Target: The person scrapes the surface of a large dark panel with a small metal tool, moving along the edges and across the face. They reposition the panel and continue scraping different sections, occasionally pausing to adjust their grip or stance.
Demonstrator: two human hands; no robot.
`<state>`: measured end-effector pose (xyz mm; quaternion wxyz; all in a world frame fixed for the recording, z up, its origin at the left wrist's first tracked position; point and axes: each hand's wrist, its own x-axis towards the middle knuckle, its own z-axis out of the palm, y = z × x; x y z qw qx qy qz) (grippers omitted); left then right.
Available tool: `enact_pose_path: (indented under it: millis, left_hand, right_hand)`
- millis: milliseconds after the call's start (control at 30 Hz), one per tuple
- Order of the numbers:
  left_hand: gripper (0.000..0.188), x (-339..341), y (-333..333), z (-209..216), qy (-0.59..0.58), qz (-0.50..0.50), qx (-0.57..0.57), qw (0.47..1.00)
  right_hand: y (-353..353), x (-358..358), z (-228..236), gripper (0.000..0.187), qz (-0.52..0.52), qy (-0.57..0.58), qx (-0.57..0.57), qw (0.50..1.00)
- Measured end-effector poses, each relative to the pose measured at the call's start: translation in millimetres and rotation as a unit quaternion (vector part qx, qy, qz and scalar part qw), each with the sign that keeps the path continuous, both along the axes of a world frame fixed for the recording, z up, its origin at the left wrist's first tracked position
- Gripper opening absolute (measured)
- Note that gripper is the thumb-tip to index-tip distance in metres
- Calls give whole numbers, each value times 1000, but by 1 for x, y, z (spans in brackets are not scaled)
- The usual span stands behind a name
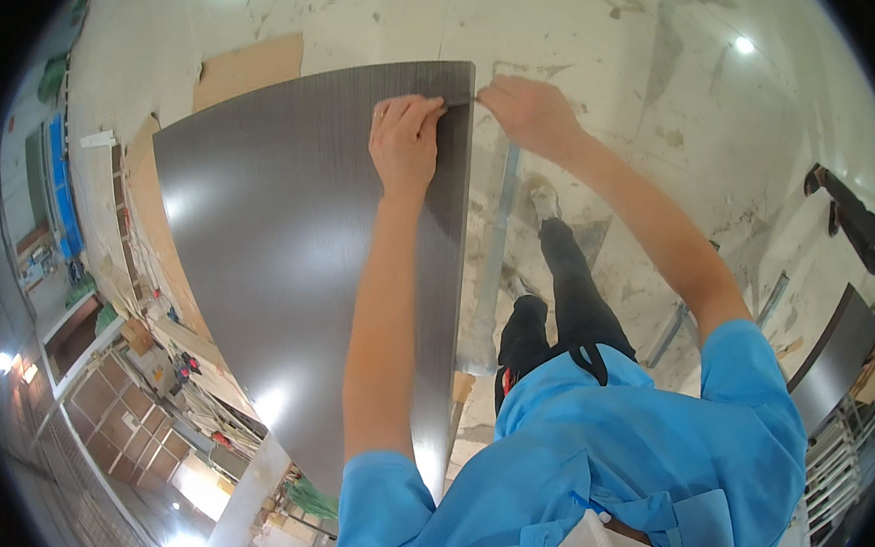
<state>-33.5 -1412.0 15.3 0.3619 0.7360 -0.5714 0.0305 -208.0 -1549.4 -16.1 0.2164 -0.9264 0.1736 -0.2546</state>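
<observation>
A large dark brown panel (283, 203) with a fine grain and a glossy surface lies before me, its straight edge along my right. Over its far right corner, my left hand (407, 143) is closed in a pinch. Just past the panel's edge, my right hand (530, 112) has its fingers pressed together. A thin dark piece (459, 101) spans the short gap between the fingertips of both hands, crossing the panel's edge. It is too small for me to tell its kind.
Brown cardboard (250, 69) sticks out beyond the panel's far edge. A metal bar (500, 225) runs beside my legs. To the far right are another person's legs (855, 223) and a second dark panel (839, 359). Wooden strips and clutter line the left.
</observation>
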Motion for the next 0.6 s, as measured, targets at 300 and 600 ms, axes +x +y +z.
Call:
enact_pose_path:
  millis: [300,600]
  left_hand:
    - [11,15,-40,-2,24,5,13,1000]
    - [9,12,-31,-8,24,13,12,1000]
  right_hand:
    - [-25,8,-2,6,-36,3,8,999]
    - [-21,9,-2,7,-28,-4,-32,999]
